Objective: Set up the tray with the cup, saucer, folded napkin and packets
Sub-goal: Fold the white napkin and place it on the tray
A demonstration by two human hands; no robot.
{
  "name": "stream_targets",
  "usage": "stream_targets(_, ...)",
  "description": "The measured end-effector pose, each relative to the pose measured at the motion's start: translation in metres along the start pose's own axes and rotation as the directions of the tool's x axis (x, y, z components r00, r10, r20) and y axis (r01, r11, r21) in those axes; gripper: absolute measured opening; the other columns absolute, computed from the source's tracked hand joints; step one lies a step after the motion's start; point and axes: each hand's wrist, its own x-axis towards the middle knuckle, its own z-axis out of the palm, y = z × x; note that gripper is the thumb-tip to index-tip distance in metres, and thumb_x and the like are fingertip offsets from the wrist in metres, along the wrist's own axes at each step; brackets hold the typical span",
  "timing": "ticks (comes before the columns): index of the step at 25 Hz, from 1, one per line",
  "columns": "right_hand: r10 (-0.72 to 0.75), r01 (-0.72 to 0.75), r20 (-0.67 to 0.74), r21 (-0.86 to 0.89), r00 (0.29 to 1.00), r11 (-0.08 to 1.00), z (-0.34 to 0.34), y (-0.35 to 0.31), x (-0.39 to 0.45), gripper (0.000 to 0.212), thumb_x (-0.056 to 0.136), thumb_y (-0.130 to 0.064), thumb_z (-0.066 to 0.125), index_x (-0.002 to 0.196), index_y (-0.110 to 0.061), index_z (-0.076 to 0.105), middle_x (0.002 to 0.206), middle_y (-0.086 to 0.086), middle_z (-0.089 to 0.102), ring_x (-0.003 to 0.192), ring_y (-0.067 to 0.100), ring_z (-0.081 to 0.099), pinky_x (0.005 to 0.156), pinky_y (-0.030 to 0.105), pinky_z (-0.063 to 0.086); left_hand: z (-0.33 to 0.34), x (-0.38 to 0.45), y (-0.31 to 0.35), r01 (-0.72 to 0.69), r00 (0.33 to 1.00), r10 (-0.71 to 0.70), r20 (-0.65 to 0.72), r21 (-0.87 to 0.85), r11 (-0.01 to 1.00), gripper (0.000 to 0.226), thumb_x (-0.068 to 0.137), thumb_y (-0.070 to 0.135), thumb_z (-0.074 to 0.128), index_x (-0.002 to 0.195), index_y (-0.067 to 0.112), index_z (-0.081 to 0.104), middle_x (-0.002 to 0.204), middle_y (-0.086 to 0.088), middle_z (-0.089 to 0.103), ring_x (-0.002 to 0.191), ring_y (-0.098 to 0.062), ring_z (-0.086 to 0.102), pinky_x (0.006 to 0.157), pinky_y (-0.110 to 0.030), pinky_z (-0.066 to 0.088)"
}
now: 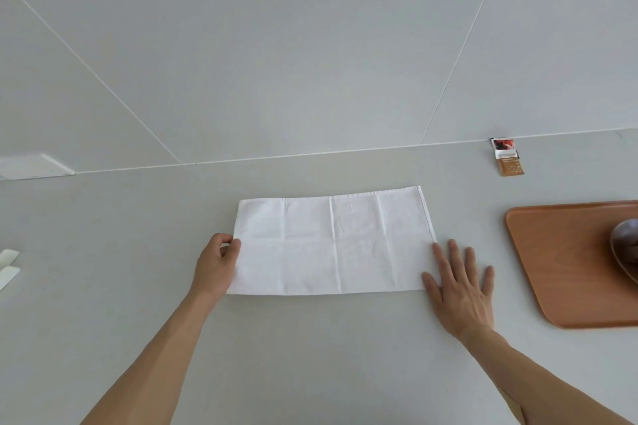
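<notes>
Both forearms reach over the counter [310, 373] to the half-folded napkin [331, 241], left hand [215, 262] pinching its left edge, right hand [459, 286] spread flat at its right corner; uneven pulling could skew the fold.

White napkin [331, 241] is lying flat on the grey counter [310, 355], folded into a long rectangle with crease lines running across it. Left hand [215, 262] pinches the napkin's left edge, thumb on top. Right hand [461, 283] lies flat with fingers spread, just touching the napkin's right end near the bottom corner. Over to the right there's a wooden tray [559, 266] with a dark cup [625, 238] on a saucer [621, 264] (both cut off by the frame edge). A couple of packets [506, 157] sit by the wall, well apart from the tray.
</notes>
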Motion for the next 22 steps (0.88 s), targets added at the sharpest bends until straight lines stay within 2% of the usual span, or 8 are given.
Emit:
stream_targets(4, -0.001, 0.0, -0.025, -0.043, 1.0, 0.999, 0.006, 0.0, -0.001, 0.065, 0.093, -0.063, 0.0, 0.153, -0.039, -0.002, 0.165, -0.004, 0.001, 0.151, 0.024, -0.009, 0.116, 0.055, -0.009, -0.041, 0.002, 0.001, -0.011, 1.0, 0.012, -0.006, 0.093, 0.996, 0.01, 0.097, 0.031, 0.054, 0.104, 0.024, 0.056, 0.096, 0.0, 0.069, 0.082, -0.014, 0.061, 0.064, -0.03, 0.043)
stream_targets(6, 0.004, -0.006, -0.047, -0.041, 0.999, 0.999, 0.007, 0.001, -0.001, 0.063, 0.094, -0.063, 0.002, 0.153, -0.039, 0.0, 0.165, -0.004, 0.004, 0.151, 0.024, -0.007, 0.118, 0.056, -0.007, -0.052, -0.002, 0.011, 0.002, 0.998, -0.006, 0.058, 0.059, 0.998, 0.009, 0.097, 0.029, 0.055, 0.105, 0.027, 0.059, 0.09, 0.003, 0.072, 0.079, -0.019, 0.066, 0.061, -0.03, 0.047)
stream_targets(8, 0.005, -0.007, -0.044, -0.037, 0.999, 0.999, 0.008, 0.001, -0.001, 0.062, 0.095, -0.062, 0.003, 0.153, -0.04, 0.001, 0.165, -0.005, 0.006, 0.151, 0.023, -0.006, 0.118, 0.055, -0.006, -0.054, -0.009, 0.031, 0.012, 0.989, -0.009, 0.145, -0.018, 1.0, 0.016, 0.096, 0.024, 0.056, 0.108, 0.032, 0.062, 0.076, 0.006, 0.073, 0.061, -0.014, 0.063, 0.05, -0.022, 0.047)
stream_targets(10, 0.003, -0.005, -0.053, -0.027, 0.999, 1.0, 0.009, 0.0, -0.001, 0.061, 0.096, -0.061, 0.004, 0.153, -0.04, 0.003, 0.165, -0.005, 0.007, 0.151, 0.023, -0.005, 0.118, 0.055, -0.005, -0.046, -0.017, 0.056, -0.033, 0.98, 0.043, 0.192, -0.058, 0.998, 0.028, 0.095, 0.02, 0.056, 0.113, 0.039, 0.064, 0.063, 0.002, 0.062, 0.05, -0.014, 0.049, 0.044, -0.017, 0.041)
stream_targets(13, 0.005, -0.006, -0.059, -0.021, 0.998, 1.0, 0.006, 0.0, -0.001, 0.06, 0.096, -0.06, 0.006, 0.153, -0.04, 0.004, 0.164, -0.006, 0.008, 0.151, 0.022, -0.005, 0.119, 0.055, -0.004, -0.022, -0.032, 0.095, -0.145, 0.948, 0.17, 0.269, -0.111, 0.983, 0.041, 0.093, 0.017, 0.053, 0.118, 0.048, 0.063, 0.057, -0.002, 0.045, 0.049, -0.015, 0.039, 0.044, -0.021, 0.038)
stream_targets(17, 0.005, -0.005, -0.057, -0.004, 0.998, 1.0, 0.004, 0.0, -0.003, 0.06, 0.097, -0.059, 0.008, 0.154, -0.039, 0.006, 0.165, -0.006, 0.008, 0.151, 0.022, -0.006, 0.119, 0.055, -0.004, 0.03, -0.048, 0.143, -0.192, 0.923, 0.254, 0.288, -0.225, 0.955, 0.044, 0.087, 0.016, 0.051, 0.117, 0.044, 0.065, 0.05, 0.001, 0.054, 0.043, -0.014, 0.05, 0.042, -0.023, 0.04)
stream_targets(19, 0.009, -0.009, -0.049, -0.002, 0.999, 1.0, 0.002, -0.001, -0.002, 0.06, 0.096, -0.059, 0.008, 0.154, -0.039, 0.006, 0.165, -0.006, 0.007, 0.151, 0.022, -0.006, 0.119, 0.055, -0.003, 0.063, -0.053, 0.162, -0.203, 0.908, 0.287, 0.304, -0.28, 0.938, 0.042, 0.083, 0.018, 0.05, 0.107, 0.048, 0.067, 0.048, -0.001, 0.058, 0.042, -0.016, 0.056, 0.04, -0.023, 0.04)
stream_targets(22, 0.017, -0.017, -0.043, 0.001, 0.999, 1.0, 0.002, -0.002, -0.002, 0.06, 0.096, -0.058, 0.008, 0.154, -0.04, 0.004, 0.165, -0.007, 0.004, 0.151, 0.021, -0.008, 0.119, 0.055, -0.004, 0.13, -0.058, 0.179, -0.193, 0.862, 0.283, 0.42, -0.243, 0.951, 0.041, 0.084, 0.018, 0.044, 0.103, 0.05, 0.06, 0.051, -0.004, 0.065, 0.049, -0.021, 0.067, 0.044, -0.026, 0.046)
